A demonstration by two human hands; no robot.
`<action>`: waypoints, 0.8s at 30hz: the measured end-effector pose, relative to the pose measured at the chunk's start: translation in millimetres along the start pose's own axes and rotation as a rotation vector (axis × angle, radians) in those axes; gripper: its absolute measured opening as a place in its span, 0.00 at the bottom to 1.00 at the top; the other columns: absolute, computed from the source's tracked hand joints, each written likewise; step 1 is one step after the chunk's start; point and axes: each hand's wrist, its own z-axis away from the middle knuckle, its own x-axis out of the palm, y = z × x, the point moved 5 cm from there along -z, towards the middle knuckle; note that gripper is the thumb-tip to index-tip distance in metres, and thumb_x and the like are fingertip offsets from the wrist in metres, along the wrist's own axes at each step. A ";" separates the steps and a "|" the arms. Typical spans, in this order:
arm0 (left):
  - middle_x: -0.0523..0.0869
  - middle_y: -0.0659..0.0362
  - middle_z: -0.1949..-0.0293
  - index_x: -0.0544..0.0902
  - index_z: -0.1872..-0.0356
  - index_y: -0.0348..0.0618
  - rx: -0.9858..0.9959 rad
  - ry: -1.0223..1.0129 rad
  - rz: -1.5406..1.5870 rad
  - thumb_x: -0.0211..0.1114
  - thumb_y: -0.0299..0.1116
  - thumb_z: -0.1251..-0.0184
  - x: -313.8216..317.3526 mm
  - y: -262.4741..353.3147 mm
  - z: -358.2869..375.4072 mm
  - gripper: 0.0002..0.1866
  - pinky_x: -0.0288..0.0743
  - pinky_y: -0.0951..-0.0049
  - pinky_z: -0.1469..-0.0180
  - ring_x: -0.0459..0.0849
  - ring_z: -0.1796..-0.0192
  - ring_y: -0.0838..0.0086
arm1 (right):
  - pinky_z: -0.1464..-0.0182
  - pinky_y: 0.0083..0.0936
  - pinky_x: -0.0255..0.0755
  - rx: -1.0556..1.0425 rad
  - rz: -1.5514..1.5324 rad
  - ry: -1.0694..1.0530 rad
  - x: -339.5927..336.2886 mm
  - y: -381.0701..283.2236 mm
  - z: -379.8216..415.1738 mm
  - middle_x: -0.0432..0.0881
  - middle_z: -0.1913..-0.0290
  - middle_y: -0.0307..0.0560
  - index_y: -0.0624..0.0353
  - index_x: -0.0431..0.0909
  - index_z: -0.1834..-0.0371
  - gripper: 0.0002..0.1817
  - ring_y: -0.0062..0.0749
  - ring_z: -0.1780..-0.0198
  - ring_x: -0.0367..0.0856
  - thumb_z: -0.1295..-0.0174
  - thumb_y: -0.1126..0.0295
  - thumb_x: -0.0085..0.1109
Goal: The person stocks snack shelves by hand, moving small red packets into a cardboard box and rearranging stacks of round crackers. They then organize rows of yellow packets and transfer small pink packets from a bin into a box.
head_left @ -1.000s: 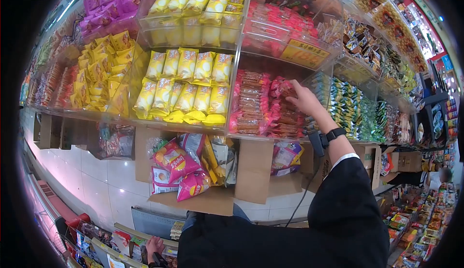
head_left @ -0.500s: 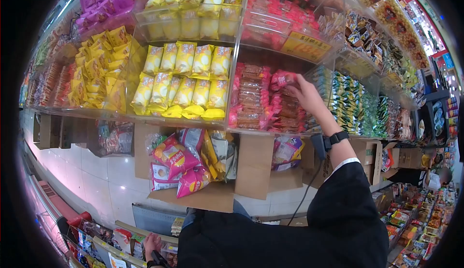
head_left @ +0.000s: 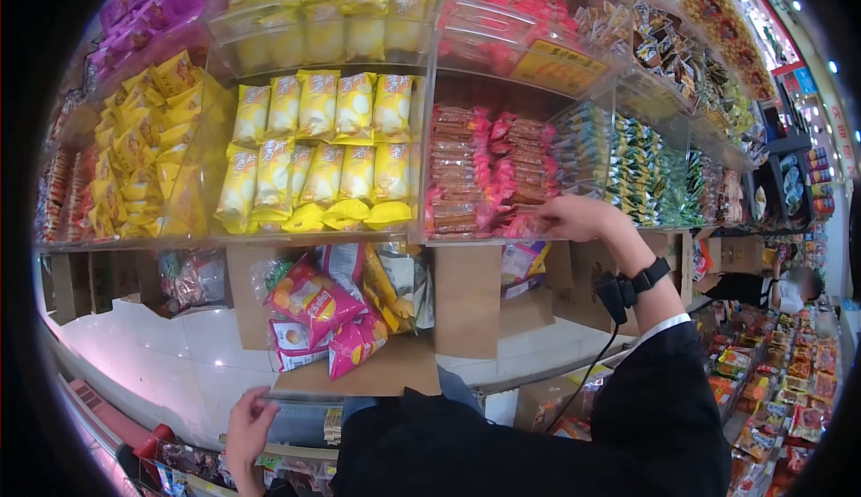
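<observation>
My right hand [head_left: 578, 217] is at the lower front of a bin, its thumb and fingers closed on the end of a pink-wrapped snack packet [head_left: 520, 225]. Above it rises a stack of the same clear-and-pink packets [head_left: 524, 152], with reddish-brown contents. A second such stack [head_left: 458, 165] stands to its left. My left hand [head_left: 249, 430] hangs low at the left, fingers loosely bent and apart, with nothing in it. An open cardboard box [head_left: 359, 379] holding pink chip bags [head_left: 316, 304] lies between the hands, below the bins.
Clear plastic bins hold yellow egg-pictured packets [head_left: 320, 107], smaller yellow packets [head_left: 148, 143] and green-and-white packets [head_left: 637, 170]. A yellow price sign [head_left: 558, 68] hangs above the pink stacks. Another person [head_left: 798, 291] is far right. Packaged goods [head_left: 762, 407] fill a display at lower right.
My right hand has moved down from the top of the right pink stack to its lower front. My left hand has risen into fuller view. The camera view has shifted slightly.
</observation>
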 end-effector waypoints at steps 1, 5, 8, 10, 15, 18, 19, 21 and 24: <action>0.87 0.56 0.67 0.79 0.43 0.34 0.052 -0.012 -0.072 0.66 0.27 0.35 2.8 46.1 -6.8 0.19 0.74 0.75 0.59 0.84 0.64 0.74 | 0.50 0.41 0.78 0.036 0.038 -0.047 4.6 0.3 -6.4 0.87 0.55 0.56 0.54 0.84 0.48 0.21 0.53 0.51 0.84 0.48 0.74 0.65; 0.87 0.51 0.65 0.81 0.45 0.37 0.559 -0.003 -0.166 0.68 0.27 0.36 47.2 171.8 -41.0 0.18 0.76 0.68 0.57 0.85 0.62 0.63 | 0.50 0.42 0.78 0.072 0.109 -0.119 14.0 4.2 -27.2 0.86 0.56 0.55 0.56 0.85 0.53 0.18 0.54 0.53 0.84 0.50 0.76 0.65; 0.86 0.53 0.62 0.83 0.47 0.39 0.758 -0.081 -0.195 0.69 0.26 0.37 89.8 242.4 -53.4 0.17 0.75 0.66 0.50 0.84 0.57 0.63 | 0.53 0.42 0.78 0.075 0.110 0.006 18.9 11.0 -30.7 0.85 0.60 0.55 0.61 0.85 0.63 0.12 0.53 0.54 0.84 0.54 0.77 0.66; 0.86 0.53 0.61 0.84 0.48 0.39 0.885 0.027 -0.218 0.70 0.26 0.38 110.7 271.6 -58.5 0.16 0.75 0.65 0.49 0.83 0.55 0.63 | 0.56 0.43 0.79 -0.132 0.188 0.299 16.7 9.5 -25.7 0.83 0.65 0.54 0.64 0.82 0.73 0.08 0.52 0.58 0.84 0.56 0.75 0.68; 0.82 0.54 0.63 0.85 0.53 0.41 1.146 0.409 -0.285 0.71 0.25 0.40 149.5 331.5 -90.5 0.14 0.73 0.64 0.51 0.80 0.57 0.64 | 0.55 0.44 0.79 -0.125 0.343 0.236 8.9 -9.3 -27.5 0.84 0.64 0.57 0.63 0.82 0.72 0.08 0.53 0.56 0.84 0.55 0.72 0.67; 0.78 0.56 0.69 0.85 0.58 0.40 1.048 0.449 -0.141 0.72 0.25 0.41 167.2 348.0 -120.4 0.11 0.71 0.64 0.56 0.76 0.62 0.64 | 0.53 0.44 0.78 -0.061 0.287 0.048 5.1 -0.2 -29.8 0.84 0.60 0.59 0.64 0.82 0.70 0.09 0.54 0.54 0.84 0.52 0.70 0.64; 0.76 0.57 0.70 0.84 0.59 0.43 1.015 0.545 -0.123 0.72 0.25 0.43 170.9 346.9 -128.2 0.11 0.69 0.64 0.59 0.75 0.64 0.63 | 0.52 0.45 0.78 -0.055 0.232 -0.036 6.2 3.7 -29.5 0.84 0.59 0.59 0.64 0.82 0.68 0.10 0.53 0.52 0.83 0.50 0.70 0.64; 0.72 0.60 0.74 0.84 0.63 0.48 1.057 0.770 -0.192 0.72 0.25 0.45 177.5 347.3 -131.5 0.09 0.65 0.64 0.64 0.72 0.68 0.64 | 0.52 0.44 0.79 -0.129 0.220 -0.035 7.6 7.5 -25.8 0.84 0.61 0.58 0.64 0.82 0.67 0.08 0.54 0.54 0.84 0.48 0.72 0.63; 0.69 0.60 0.75 0.85 0.67 0.49 1.047 0.813 -0.206 0.72 0.23 0.45 179.8 345.4 -131.8 0.08 0.65 0.64 0.64 0.72 0.68 0.64 | 0.53 0.44 0.80 -0.239 0.204 -0.009 9.6 4.0 -24.3 0.84 0.67 0.56 0.65 0.82 0.65 0.06 0.55 0.58 0.85 0.44 0.76 0.58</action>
